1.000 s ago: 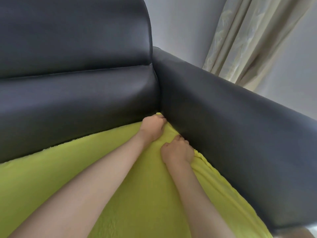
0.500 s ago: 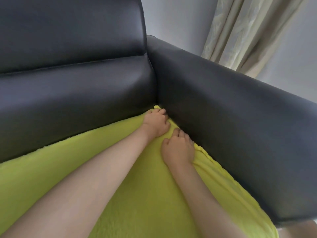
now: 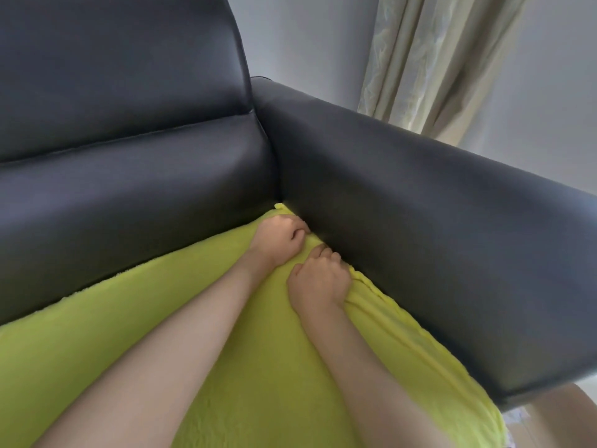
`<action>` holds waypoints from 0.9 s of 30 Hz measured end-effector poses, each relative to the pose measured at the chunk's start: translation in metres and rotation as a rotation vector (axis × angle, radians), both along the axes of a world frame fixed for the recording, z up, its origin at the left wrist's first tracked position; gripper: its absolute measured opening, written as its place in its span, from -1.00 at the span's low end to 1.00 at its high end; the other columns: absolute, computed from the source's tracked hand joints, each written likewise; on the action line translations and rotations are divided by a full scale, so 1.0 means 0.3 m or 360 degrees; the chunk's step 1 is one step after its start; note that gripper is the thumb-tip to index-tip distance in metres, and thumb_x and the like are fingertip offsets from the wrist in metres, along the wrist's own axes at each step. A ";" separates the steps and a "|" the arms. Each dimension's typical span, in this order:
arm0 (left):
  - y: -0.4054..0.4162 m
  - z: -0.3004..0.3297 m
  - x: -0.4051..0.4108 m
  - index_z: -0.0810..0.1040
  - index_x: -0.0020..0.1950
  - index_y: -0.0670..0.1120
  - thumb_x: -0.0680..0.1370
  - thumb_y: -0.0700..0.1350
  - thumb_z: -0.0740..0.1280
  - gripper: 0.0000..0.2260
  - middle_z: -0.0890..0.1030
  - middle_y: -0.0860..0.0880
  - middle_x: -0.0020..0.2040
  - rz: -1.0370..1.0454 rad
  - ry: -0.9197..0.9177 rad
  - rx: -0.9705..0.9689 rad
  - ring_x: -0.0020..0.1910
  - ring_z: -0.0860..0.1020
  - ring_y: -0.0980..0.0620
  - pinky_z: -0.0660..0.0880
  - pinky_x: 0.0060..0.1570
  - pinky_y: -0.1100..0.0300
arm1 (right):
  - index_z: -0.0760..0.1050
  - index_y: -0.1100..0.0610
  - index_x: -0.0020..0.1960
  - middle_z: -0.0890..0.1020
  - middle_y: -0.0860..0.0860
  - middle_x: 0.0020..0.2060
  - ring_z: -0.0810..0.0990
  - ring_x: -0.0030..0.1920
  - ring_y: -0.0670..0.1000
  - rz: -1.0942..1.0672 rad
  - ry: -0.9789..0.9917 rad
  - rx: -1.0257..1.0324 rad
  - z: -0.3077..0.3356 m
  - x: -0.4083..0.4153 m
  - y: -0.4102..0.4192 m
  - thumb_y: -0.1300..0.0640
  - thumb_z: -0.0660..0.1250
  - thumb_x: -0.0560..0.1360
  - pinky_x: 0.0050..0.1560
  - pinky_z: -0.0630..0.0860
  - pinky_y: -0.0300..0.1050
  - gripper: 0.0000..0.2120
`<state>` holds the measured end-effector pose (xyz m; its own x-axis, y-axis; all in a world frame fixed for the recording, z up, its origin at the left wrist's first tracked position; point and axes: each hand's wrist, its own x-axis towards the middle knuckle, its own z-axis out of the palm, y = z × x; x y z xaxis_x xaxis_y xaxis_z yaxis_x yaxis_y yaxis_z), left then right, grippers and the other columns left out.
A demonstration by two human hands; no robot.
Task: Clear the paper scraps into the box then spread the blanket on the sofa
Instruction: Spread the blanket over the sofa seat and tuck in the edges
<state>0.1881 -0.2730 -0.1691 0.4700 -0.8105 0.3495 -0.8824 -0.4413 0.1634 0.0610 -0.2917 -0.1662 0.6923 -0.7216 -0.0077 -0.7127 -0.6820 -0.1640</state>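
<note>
Plain pale grey-blue wall (image 3: 310, 37) at the back, evenly lit by soft daylight. Long cream curtain with a faint leafy pattern (image 3: 429, 59) hangs in vertical folds at the upper right, against the wall. More of the wall to the curtain's right. Small strip of pale floor (image 3: 517, 418) at lower right, blurred.

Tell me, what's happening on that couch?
A person is spreading a fuzzy lime-green blanket over the seat of a dark leather sofa. Both hands work at the back corner beside the armrest: the left hand presses the cloth into the corner, and the right hand, fingers curled, bunches its edge along the armrest. The blanket already covers the visible seat. No paper scraps or box are in view.
</note>
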 end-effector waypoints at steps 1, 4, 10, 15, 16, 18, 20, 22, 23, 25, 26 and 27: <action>-0.004 0.000 0.004 0.67 0.07 -0.03 0.46 -0.03 0.05 -0.58 0.65 0.04 0.12 -0.0007 0.0016 0.0052 0.12 0.57 -0.01 0.49 0.05 0.13 | 0.08 0.31 0.51 0.34 0.18 0.42 0.33 0.37 0.13 -0.0001 0.0018 -0.0002 0.001 0.004 -0.002 0.01 0.00 0.62 0.36 0.28 0.00 -0.44; -0.008 -0.008 0.009 0.59 0.22 0.03 0.55 -0.02 0.08 -0.63 0.57 0.07 0.26 -0.0003 0.0028 0.0255 0.21 0.52 0.01 0.45 0.06 0.16 | 0.08 0.34 0.50 0.34 0.20 0.41 0.34 0.38 0.14 0.0017 0.0010 0.0001 0.000 0.010 -0.008 0.03 0.00 0.62 0.37 0.28 0.01 -0.44; -0.019 -0.004 -0.025 0.43 0.41 0.01 0.61 -0.01 0.05 -0.61 0.39 0.04 0.41 0.0008 -0.0035 0.0602 0.41 0.32 0.04 0.20 0.38 0.08 | 0.25 0.20 0.46 0.39 0.10 0.38 0.33 0.36 0.09 0.0093 -0.0288 0.0067 -0.022 -0.050 -0.019 0.04 0.05 0.61 0.36 0.22 -0.02 -0.54; -0.034 -0.003 -0.036 0.47 0.37 -0.03 0.60 0.00 0.08 -0.61 0.43 0.00 0.34 0.0094 -0.0037 0.0547 0.36 0.35 0.00 0.22 0.33 0.08 | 0.44 0.17 0.29 0.44 0.05 0.18 0.36 0.22 0.06 0.0124 -0.0430 -0.0103 -0.006 -0.122 -0.001 0.07 0.16 0.57 0.21 0.32 -0.06 -0.66; -0.036 -0.004 -0.039 0.48 0.36 -0.04 0.60 0.00 0.09 -0.61 0.45 0.00 0.33 0.0096 -0.0033 0.0533 0.34 0.37 0.00 0.24 0.31 0.09 | 0.45 0.18 0.27 0.45 0.06 0.16 0.37 0.21 0.07 0.0104 -0.0420 -0.0087 -0.006 -0.133 -0.002 0.07 0.16 0.56 0.20 0.33 -0.06 -0.66; -0.037 -0.010 -0.039 0.51 0.34 -0.05 0.59 -0.01 0.10 -0.62 0.48 0.00 0.30 0.0113 -0.0023 0.0479 0.31 0.41 -0.01 0.29 0.26 0.10 | 0.43 0.22 0.30 0.48 0.08 0.18 0.39 0.21 0.09 0.0064 -0.0361 -0.0037 -0.007 -0.134 0.000 0.07 0.14 0.56 0.21 0.33 -0.04 -0.62; -0.036 -0.023 -0.054 0.55 0.28 -0.06 0.57 -0.03 0.12 -0.63 0.54 -0.01 0.24 0.0152 -0.0037 0.0384 0.25 0.46 0.00 0.35 0.22 0.10 | 0.31 0.27 0.41 0.46 0.12 0.27 0.37 0.27 0.10 0.0047 -0.0244 0.0001 -0.012 -0.126 0.003 0.05 0.09 0.58 0.30 0.29 -0.02 -0.53; -0.032 -0.030 -0.074 0.60 0.18 -0.08 0.55 -0.04 0.13 -0.66 0.59 -0.02 0.14 0.0171 -0.0122 0.0310 0.16 0.51 -0.01 0.42 0.15 0.10 | 0.15 0.32 0.49 0.37 0.16 0.38 0.32 0.35 0.12 0.0043 -0.0131 0.0025 -0.013 -0.114 0.004 0.03 0.03 0.60 0.39 0.22 0.00 -0.45; -0.029 -0.027 -0.083 0.63 0.12 -0.10 0.54 -0.05 0.12 -0.66 0.62 -0.03 0.08 0.0176 -0.0173 0.0280 0.11 0.54 -0.02 0.45 0.09 0.10 | 0.09 0.34 0.51 0.33 0.18 0.42 0.30 0.38 0.13 0.0046 -0.0071 0.0034 -0.011 -0.109 0.003 0.02 0.01 0.61 0.41 0.20 0.00 -0.43; -0.016 -0.017 -0.102 0.68 -0.02 -0.11 0.48 -0.06 0.06 -0.61 0.65 -0.04 -0.05 0.0117 -0.0261 0.0206 -0.03 0.58 -0.05 0.50 -0.05 0.10 | 0.05 0.36 0.51 0.30 0.20 0.44 0.29 0.40 0.14 0.0054 0.0068 0.0030 -0.001 -0.094 -0.002 0.00 0.01 0.62 0.41 0.21 0.00 -0.40; -0.006 -0.011 -0.109 0.68 -0.08 -0.10 0.45 -0.07 0.04 -0.59 0.66 -0.03 -0.11 0.0056 -0.0286 0.0160 -0.09 0.60 -0.05 0.51 -0.12 0.12 | 0.06 0.36 0.50 0.32 0.21 0.42 0.32 0.39 0.15 0.0056 0.0129 0.0013 0.009 -0.087 -0.007 -0.01 0.01 0.62 0.38 0.24 0.00 -0.41; 0.003 -0.012 -0.114 0.69 -0.10 -0.09 0.42 -0.09 0.03 -0.59 0.66 -0.02 -0.14 -0.0015 -0.0298 0.0107 -0.12 0.60 -0.05 0.52 -0.16 0.14 | 0.11 0.35 0.49 0.35 0.20 0.40 0.35 0.36 0.14 0.0056 0.0178 -0.0002 0.017 -0.076 -0.014 -0.01 0.02 0.61 0.34 0.28 0.00 -0.42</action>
